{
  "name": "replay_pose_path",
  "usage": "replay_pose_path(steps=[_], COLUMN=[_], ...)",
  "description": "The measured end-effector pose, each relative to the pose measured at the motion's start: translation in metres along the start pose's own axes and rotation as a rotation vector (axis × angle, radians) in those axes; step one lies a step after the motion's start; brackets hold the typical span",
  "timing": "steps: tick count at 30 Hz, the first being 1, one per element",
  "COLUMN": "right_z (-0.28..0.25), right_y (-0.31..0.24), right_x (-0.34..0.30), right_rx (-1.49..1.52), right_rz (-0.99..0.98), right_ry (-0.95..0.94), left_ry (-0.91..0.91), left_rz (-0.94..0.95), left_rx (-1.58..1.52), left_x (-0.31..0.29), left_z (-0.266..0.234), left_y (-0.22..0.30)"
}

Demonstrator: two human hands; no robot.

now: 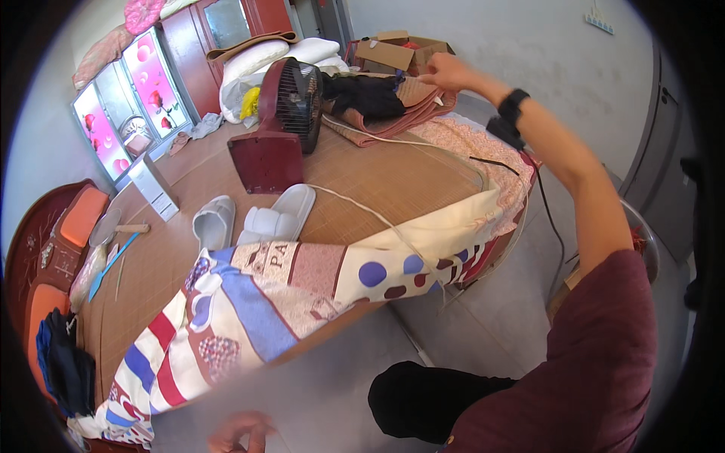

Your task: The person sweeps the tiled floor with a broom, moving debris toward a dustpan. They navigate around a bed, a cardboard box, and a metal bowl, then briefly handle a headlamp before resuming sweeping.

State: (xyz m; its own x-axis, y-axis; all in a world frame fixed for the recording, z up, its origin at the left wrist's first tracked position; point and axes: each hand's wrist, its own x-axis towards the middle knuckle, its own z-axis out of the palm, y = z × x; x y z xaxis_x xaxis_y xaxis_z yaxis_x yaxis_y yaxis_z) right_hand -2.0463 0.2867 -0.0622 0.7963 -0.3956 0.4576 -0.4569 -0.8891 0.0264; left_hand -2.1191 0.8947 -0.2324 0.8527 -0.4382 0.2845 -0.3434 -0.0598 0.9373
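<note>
My right hand reaches far out over the bed, its fingers closed at the upper edge of a folded brownish-pink mat. A dark, crumpled cloth lies on top of that mat. Low in the view, my left hand hangs in front of the bed, blurred. Its fingers are loosely curled and apart, with nothing seen in them. Nearest to it is a patterned bed cover with coloured stripes and dots, bunched along the bed's near edge.
A dark red fan lies on the brown woven bed mat, its pale cord trailing right. Grey slippers, a white box and a blue stick-like tool are nearby. Behind stands an open carton; a metal basin is at right.
</note>
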Motion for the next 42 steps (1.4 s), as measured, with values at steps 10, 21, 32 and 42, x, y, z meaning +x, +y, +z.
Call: replay_pose_path(steps=[10, 21, 32, 42], right_z=[0.122, 0.243, 0.325, 0.274], right_y=[0.098, 0.101, 0.140, 0.225], right_x=[0.154, 0.280, 0.281, 0.299], right_rx=[-0.485, -0.439, 0.118, 0.661], right_rz=[-0.017, -0.071, -0.111, -0.154], right_ry=[-0.081, 0.011, -0.170, -0.001], left_ry=[-0.145, -0.077, -0.156, -0.027], left_rz=[0.296, 0.358, 0.321, 0.546], left_rx=[0.077, 0.460, 0.446, 0.330], left_x=[0.126, 0.175, 0.177, 0.163], left_z=[0.091, 0.160, 0.146, 0.135], left_y=[-0.016, -0.062, -0.069, -0.091])
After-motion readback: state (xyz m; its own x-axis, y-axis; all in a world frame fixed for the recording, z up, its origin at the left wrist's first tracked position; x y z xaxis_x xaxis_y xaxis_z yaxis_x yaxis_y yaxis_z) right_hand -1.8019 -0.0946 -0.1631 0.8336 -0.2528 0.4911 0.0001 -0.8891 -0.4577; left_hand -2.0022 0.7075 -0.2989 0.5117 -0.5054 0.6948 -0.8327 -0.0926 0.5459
